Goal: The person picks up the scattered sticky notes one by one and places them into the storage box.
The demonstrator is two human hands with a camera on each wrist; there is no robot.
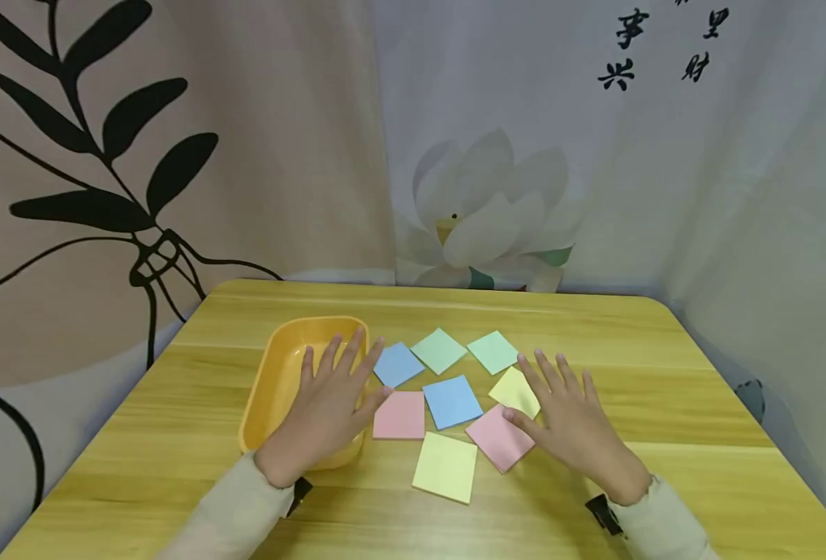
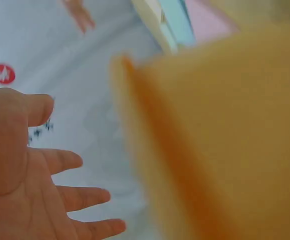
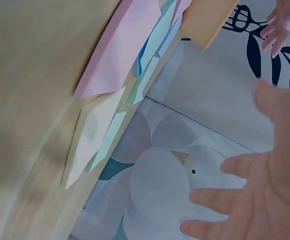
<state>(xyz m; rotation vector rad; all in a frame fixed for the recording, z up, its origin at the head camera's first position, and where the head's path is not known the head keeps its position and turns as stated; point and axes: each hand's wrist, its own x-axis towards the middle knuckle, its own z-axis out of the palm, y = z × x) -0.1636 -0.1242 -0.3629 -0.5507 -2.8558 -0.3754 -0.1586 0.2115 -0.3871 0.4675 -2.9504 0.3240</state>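
Hovering spread-fingered, 2 hands [image 1: 325,412] [image 1: 574,424] flank 8 paper pads [image 1: 453,402] beside a tray [image 1: 283,373].

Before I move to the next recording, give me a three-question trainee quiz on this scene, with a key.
1. In the head view, how many pastel square paper pads lie on the wood-grain table right of the yellow-orange rounded plastic tray?
2. True or false: the bare left hand grips nothing.
3. Which pad lies nearest the person?
A) a blue one
B) a yellow one
C) a green one

Key: 1. Eight. 2. True. 3. B, a yellow pad.
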